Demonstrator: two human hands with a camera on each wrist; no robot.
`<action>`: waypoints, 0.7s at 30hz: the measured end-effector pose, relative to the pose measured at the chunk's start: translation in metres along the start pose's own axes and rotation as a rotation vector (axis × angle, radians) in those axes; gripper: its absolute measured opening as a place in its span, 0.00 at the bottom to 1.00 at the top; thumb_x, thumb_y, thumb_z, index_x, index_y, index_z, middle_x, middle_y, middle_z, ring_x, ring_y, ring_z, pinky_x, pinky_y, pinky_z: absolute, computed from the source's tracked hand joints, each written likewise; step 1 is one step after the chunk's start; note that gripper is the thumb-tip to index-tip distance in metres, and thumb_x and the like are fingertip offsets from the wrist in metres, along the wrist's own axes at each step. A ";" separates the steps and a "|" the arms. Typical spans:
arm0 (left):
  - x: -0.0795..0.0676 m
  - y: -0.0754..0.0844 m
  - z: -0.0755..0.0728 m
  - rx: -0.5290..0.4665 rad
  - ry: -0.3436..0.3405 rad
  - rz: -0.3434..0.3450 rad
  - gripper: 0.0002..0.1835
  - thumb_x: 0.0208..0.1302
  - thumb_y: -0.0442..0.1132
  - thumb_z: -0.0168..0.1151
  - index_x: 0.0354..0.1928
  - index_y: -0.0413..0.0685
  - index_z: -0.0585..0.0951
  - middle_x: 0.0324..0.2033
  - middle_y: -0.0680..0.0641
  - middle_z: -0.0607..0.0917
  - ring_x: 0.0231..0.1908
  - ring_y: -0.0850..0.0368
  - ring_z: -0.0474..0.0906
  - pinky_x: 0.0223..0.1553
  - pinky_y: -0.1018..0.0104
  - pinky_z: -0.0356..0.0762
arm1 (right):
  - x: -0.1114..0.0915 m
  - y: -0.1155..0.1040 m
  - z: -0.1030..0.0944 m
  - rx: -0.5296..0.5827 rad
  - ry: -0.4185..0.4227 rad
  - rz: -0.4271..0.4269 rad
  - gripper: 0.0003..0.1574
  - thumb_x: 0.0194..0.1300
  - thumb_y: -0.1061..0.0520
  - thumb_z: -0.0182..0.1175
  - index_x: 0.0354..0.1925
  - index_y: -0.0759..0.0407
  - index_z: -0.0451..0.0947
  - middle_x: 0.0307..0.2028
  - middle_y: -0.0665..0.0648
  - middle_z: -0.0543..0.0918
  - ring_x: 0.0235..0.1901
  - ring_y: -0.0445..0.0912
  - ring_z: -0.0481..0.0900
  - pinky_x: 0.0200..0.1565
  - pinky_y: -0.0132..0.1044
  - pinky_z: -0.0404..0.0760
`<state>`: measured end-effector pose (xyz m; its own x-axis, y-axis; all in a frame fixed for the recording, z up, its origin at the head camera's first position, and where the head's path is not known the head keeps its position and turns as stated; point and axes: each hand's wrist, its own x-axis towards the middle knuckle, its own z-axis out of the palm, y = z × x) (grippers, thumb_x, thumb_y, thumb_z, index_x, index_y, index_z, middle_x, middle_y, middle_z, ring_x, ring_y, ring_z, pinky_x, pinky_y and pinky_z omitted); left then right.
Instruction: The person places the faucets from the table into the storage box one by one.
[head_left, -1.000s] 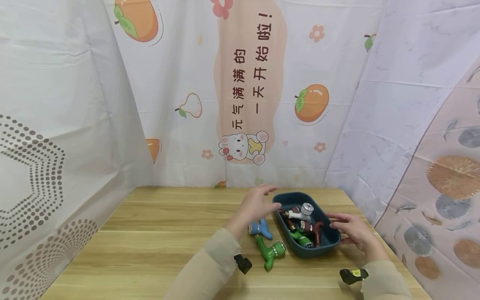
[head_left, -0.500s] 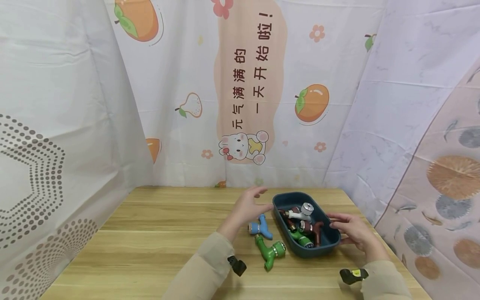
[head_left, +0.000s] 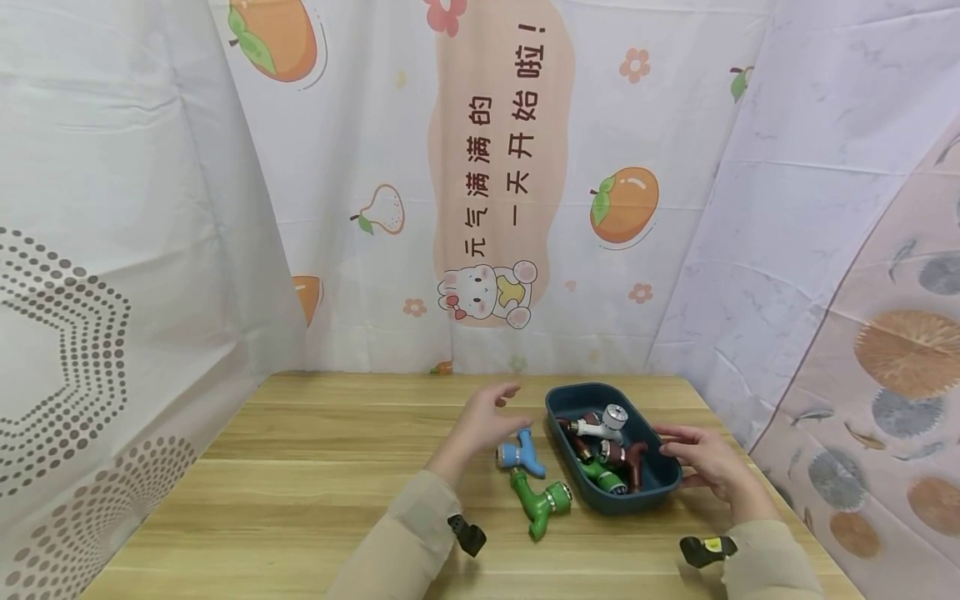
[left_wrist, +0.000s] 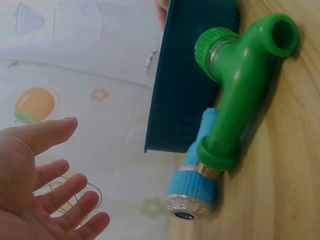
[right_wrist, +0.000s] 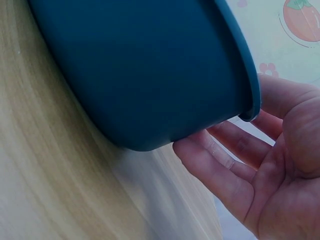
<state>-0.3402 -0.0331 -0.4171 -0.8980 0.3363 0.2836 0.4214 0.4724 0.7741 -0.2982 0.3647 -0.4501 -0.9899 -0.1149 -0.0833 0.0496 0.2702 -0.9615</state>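
Note:
My left hand (head_left: 480, 427) hovers over the table left of the bin, its fingers spread and nothing in them. Below and just right of it lies a blue tap (head_left: 522, 456). A green tap (head_left: 542, 504) lies nearer to me; in the left wrist view its brass thread points toward the blue one. The dark teal bin (head_left: 628, 504) stands to the right, holding a white tap (head_left: 600, 430) with a silver knob, dark red taps (head_left: 634, 465) and a green one (head_left: 609, 482). With extended fingers my right hand (right_wrist: 260, 160) touches the bin's outer right side.
The wooden table (head_left: 300, 483) stretches far to the left of the taps. A printed curtain (head_left: 375, 275) hangs along its back edge, and more cloth hangs at both sides. A small black device (head_left: 467, 535) is strapped to my left wrist, another (head_left: 707, 550) to my right.
My left hand has drawn back from the bin's left rim, moving left and slightly toward me, uncovering the blue tap. The right hand, the bin and the taps have stayed put.

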 end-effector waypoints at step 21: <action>-0.010 -0.024 0.004 -0.056 -0.077 -0.106 0.34 0.61 0.47 0.74 0.68 0.50 0.76 0.64 0.42 0.77 0.61 0.39 0.74 0.57 0.45 0.76 | 0.002 0.001 0.000 -0.006 -0.003 -0.009 0.33 0.72 0.60 0.60 0.70 0.70 0.66 0.59 0.71 0.78 0.46 0.51 0.85 0.39 0.57 0.86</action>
<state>-0.3409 -0.0446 -0.4405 -0.9238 0.3494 0.1565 0.3155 0.4632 0.8282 -0.2998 0.3652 -0.4513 -0.9898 -0.1205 -0.0758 0.0401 0.2747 -0.9607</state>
